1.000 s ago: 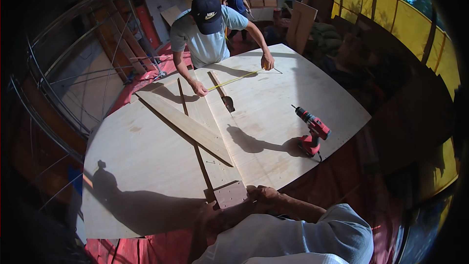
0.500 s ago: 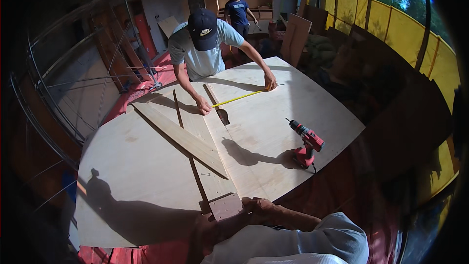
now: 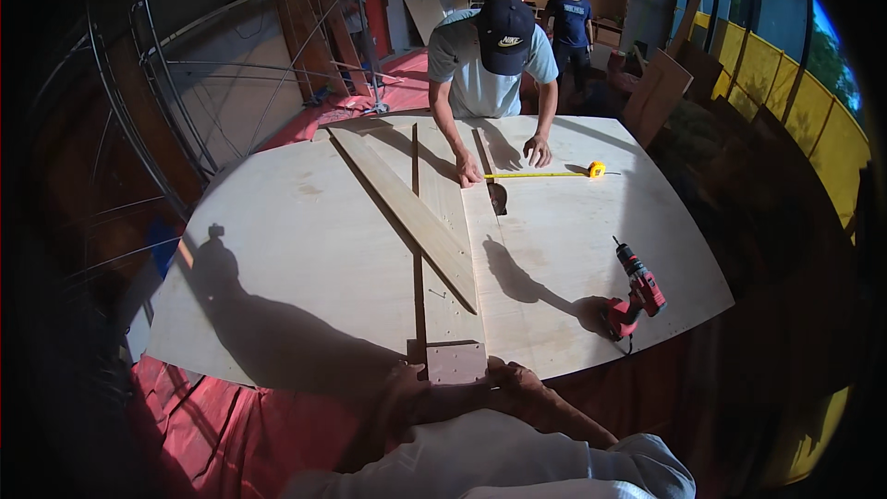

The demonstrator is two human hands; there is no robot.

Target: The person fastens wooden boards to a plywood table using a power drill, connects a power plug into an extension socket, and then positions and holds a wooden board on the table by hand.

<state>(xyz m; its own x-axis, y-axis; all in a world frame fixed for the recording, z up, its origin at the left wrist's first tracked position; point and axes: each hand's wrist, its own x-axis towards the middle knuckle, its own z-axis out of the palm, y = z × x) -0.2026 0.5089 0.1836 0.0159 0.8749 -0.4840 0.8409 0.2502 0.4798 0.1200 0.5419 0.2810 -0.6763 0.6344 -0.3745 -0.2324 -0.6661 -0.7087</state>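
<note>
At the near edge of a large plywood sheet (image 3: 268,300), a small flat wooden block (image 3: 456,363) lies across the end of a long plywood strip (image 3: 449,314). My right hand (image 3: 520,379) is closed at the block's right corner. In deep shadow at its left corner, my left hand (image 3: 403,383) appears to grip it, with its fingers only partly showing. Across the sheet, a co-worker in a cap presses one hand (image 3: 469,169) on the strip's far part, by the end of a yellow tape measure (image 3: 595,169). The co-worker's other hand (image 3: 537,150) hovers or rests near the blade.
A red cordless drill (image 3: 637,296) stands on the sheet's right side. One loose board (image 3: 407,212) lies slantwise over the strip, left of a dark cutout (image 3: 498,199). Metal scaffolding (image 3: 176,129) rises at the left. Another person (image 3: 570,23) stands behind the co-worker.
The co-worker's hand has let go of the tape measure's case, which now sits on the sheet, and has drawn back leftward. My view has swung left; my hands stay at the block.
</note>
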